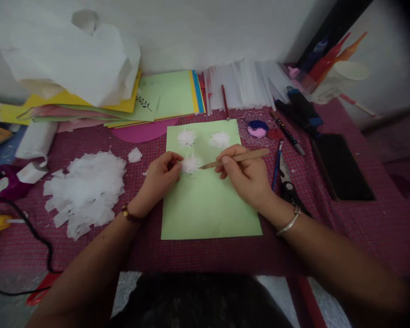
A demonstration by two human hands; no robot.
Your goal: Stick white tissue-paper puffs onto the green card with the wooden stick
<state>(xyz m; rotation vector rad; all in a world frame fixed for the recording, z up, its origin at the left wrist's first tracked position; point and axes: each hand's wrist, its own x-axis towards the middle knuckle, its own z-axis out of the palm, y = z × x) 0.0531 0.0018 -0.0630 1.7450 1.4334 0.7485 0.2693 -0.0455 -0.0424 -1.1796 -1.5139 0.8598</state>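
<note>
A light green sheet of paper (212, 209) lies in front of me with three white ruffled paper puffs on its upper half. My left hand (164, 172) is closed, thumb and fingers pinched at the left edge of the nearest puff (190, 164). In my right hand (242, 171) is a pale pointed wooden stick (249, 156), gripped like a pen. Its tip touches or nearly touches that puff's right side. Beyond it sit the upper left puff (186, 137) and the upper right puff (219, 140).
White paper pieces (85, 187) are heaped at left, near a tape dispenser (12, 182). Coloured sheets (171, 93) and glue sticks (246, 84) lie at the back. A paint palette (258, 129), scissors (287, 182) and a dark phone (343, 166) are at right.
</note>
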